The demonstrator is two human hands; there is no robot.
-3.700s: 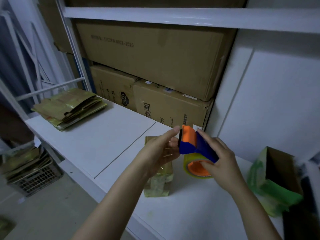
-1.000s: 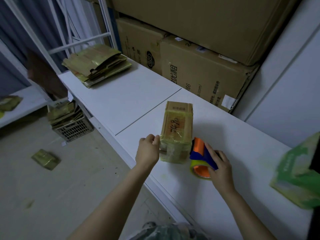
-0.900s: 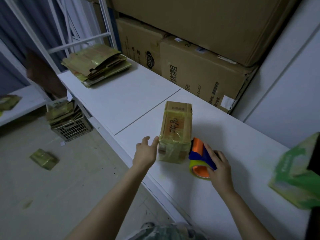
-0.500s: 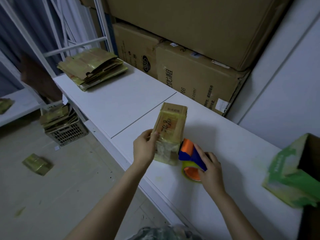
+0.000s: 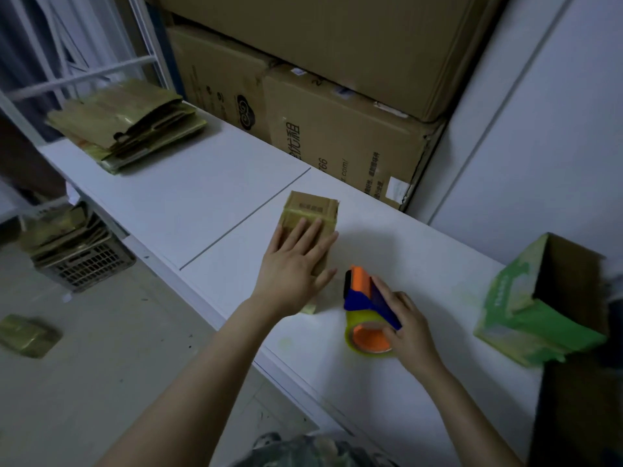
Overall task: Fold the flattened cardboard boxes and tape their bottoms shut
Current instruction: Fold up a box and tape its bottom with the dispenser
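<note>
Left hand [image 5: 296, 267] lies flat on the small box [image 5: 312, 210], fingers straight, slightly apart. Right hand [image 5: 409, 326] curls its fingers round the tape dispenser [image 5: 362, 294] just beside. Beyond the fingertips a big carton [image 5: 340, 136] reads "766" and "com/"; open tabletop [image 5: 188, 203] lies left of them

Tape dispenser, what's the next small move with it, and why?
Probably lift the dispenser onto the box to lay tape: the left hand lies flat on the box, steadying it, and the right hand holds the dispenser on the table beside it.
</note>
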